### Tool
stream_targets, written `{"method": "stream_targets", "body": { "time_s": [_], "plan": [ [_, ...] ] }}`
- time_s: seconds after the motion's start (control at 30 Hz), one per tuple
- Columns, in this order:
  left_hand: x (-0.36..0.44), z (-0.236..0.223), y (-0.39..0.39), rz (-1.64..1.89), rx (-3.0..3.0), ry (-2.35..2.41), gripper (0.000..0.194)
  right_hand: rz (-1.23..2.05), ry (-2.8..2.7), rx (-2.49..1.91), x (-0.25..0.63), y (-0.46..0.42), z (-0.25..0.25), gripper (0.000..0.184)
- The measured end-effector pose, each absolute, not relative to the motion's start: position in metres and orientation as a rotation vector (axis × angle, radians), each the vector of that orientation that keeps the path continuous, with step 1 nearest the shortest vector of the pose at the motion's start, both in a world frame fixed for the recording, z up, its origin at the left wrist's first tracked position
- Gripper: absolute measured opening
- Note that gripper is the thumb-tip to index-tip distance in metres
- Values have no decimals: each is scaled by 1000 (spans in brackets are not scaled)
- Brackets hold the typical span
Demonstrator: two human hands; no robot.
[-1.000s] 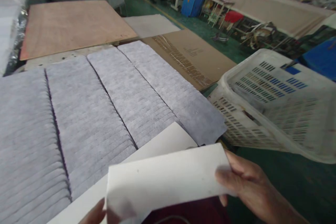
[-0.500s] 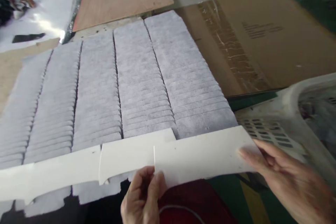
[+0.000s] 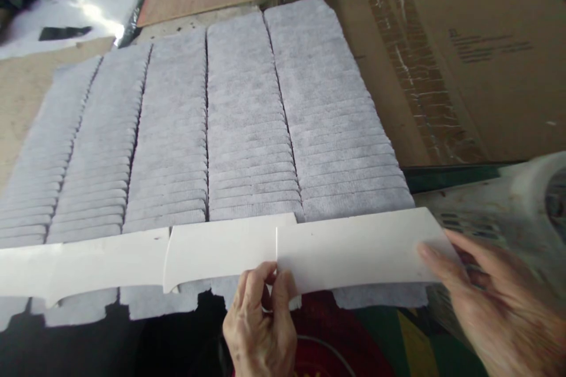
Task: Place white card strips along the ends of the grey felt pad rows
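Rows of overlapping grey pieces (image 3: 243,100) occupy mid-frame. At lower right of centre, a white strip (image 3: 354,250) spans their near ends, overlapping the neighbouring strip (image 3: 225,250). Right hand (image 3: 504,300): fingers clamped on its right end. Left hand (image 3: 260,324): fingers pinching its left edge. Caution: uneven pull may skew it or drag the grey pieces.

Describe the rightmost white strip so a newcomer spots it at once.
Start from the broad spread of overlapping grey pieces, laid in long columns. Across its near edge runs a row of white strips. The rightmost strip is the one: its left end overlaps its neighbour, and only it has the left hand and right hand at its two ends.
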State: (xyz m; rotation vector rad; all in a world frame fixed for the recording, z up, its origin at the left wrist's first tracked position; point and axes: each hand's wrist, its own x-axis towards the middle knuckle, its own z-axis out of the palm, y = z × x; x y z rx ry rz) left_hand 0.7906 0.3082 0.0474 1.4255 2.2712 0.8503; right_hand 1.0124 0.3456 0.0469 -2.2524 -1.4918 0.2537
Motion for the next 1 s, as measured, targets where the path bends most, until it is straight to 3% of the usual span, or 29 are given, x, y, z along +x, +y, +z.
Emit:
{"method": "stream_targets", "body": {
  "time_s": [0.13, 0.4, 0.73, 1.0],
  "plan": [
    [793, 46, 312, 829, 1527, 2249, 8, 148, -1493, -2268, 1020, 341, 39, 57],
    [803, 45, 317, 697, 1646, 2378, 11, 271, -1456, -2211, 1023, 349, 42, 54],
    [813, 45, 319, 615, 1712, 2510, 14, 220, -1511, -2086, 1029, 347, 33, 43],
    [811, 44, 321, 573, 1705, 2494, 12, 219, -1548, -2174, 1028, 348, 36, 51]
  ]
}}
